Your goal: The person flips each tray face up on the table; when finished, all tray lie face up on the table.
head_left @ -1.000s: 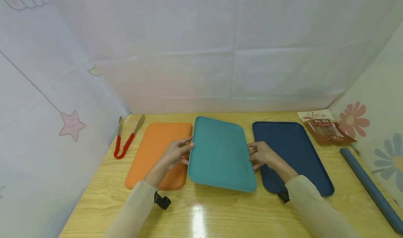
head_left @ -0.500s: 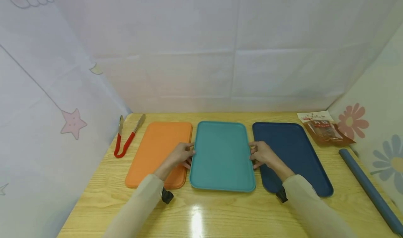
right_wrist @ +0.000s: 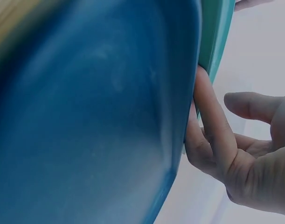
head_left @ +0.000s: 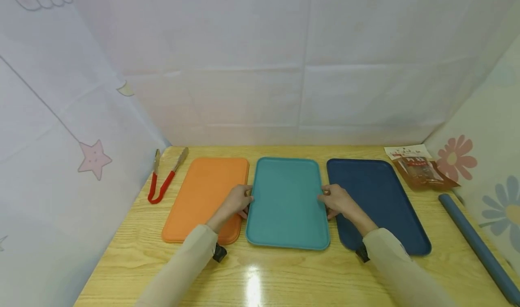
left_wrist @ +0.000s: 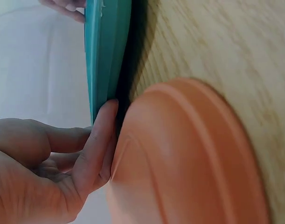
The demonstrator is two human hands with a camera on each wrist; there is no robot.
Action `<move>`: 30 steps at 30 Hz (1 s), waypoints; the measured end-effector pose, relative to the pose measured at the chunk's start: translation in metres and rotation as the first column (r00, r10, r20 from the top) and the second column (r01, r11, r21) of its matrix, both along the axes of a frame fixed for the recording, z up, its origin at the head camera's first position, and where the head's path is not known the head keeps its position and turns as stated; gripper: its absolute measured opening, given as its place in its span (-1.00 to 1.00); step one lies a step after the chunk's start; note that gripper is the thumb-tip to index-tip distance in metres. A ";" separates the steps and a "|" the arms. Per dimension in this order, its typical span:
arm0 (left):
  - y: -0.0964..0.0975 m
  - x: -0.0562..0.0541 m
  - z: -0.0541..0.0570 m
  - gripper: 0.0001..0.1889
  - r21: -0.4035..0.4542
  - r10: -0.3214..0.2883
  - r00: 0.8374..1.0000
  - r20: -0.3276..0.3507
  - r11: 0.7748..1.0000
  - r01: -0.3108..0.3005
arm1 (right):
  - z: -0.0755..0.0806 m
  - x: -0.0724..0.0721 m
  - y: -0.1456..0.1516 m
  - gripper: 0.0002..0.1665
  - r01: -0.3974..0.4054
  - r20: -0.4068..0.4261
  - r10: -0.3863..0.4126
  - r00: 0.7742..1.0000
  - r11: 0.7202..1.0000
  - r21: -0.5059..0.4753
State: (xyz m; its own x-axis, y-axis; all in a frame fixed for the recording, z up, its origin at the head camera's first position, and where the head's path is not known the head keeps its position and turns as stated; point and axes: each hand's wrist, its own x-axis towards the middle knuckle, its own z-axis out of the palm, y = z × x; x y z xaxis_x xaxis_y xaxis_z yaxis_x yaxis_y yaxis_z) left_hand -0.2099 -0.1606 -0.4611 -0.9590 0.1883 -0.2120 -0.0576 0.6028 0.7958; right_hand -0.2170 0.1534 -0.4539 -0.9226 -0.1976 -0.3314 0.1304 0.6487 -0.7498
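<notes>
A teal rectangular tray [head_left: 289, 207] lies flat at the middle of the wooden table, between an orange tray [head_left: 199, 198] and a navy tray [head_left: 383, 203]. At its left edge my left hand [head_left: 234, 201] pinches the rim, a finger against the outer wall and the thumb by the top edge. My right hand [head_left: 339, 202] is at the opposite edge. In the right wrist view, that hand's fingers [right_wrist: 212, 112] reach between the navy tray and the teal wall, and its thumb stands apart from the rim. The fingertips there are partly hidden.
Red-handled tongs [head_left: 162, 185] lie at the far left. At the back right is a brown and white food packet [head_left: 420, 167], with a long grey-blue roll [head_left: 479, 248] along the right edge. White cloth [head_left: 264, 72] hangs behind the wooden table [head_left: 284, 275].
The teal tray was tilted with its left side raised and is now level. Both hands came down with it, and the right thumb has lifted away from the rim.
</notes>
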 end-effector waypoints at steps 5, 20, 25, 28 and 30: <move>0.003 -0.001 -0.001 -0.48 -0.048 -0.010 0.999 -0.030 0.999 0.009 | 0.002 0.000 -0.001 -0.32 -0.042 -0.057 0.048 0.997 0.993 0.108; -0.089 0.012 0.019 -0.54 -0.226 -0.016 0.953 -0.304 0.973 -0.056 | 0.028 0.022 -0.026 -0.28 -0.070 -0.270 0.134 0.953 0.970 0.233; -0.131 0.017 0.014 -0.54 -0.415 -0.054 0.928 -0.369 0.903 -0.113 | 0.031 0.021 -0.060 -0.27 -0.135 -0.291 0.160 0.943 0.985 0.106; -0.144 0.019 0.009 -0.54 -0.468 -0.072 0.932 -0.355 0.877 -0.110 | 0.034 0.022 -0.084 -0.31 -0.185 -0.279 0.192 0.941 0.981 0.050; -0.149 0.021 0.007 -0.55 -0.487 -0.095 0.932 -0.349 0.868 -0.094 | 0.034 0.022 -0.099 -0.34 -0.218 -0.266 0.221 0.938 0.975 0.040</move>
State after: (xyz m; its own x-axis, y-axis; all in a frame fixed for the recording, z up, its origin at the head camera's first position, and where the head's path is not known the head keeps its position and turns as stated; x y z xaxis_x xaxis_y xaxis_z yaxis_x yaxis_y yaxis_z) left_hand -0.1889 -0.3098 -0.4545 -0.9858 0.1508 0.0733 0.1672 0.9165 0.3633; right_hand -0.1948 0.0544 -0.4196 -0.9114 -0.4035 -0.0814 -0.2207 0.6460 -0.7307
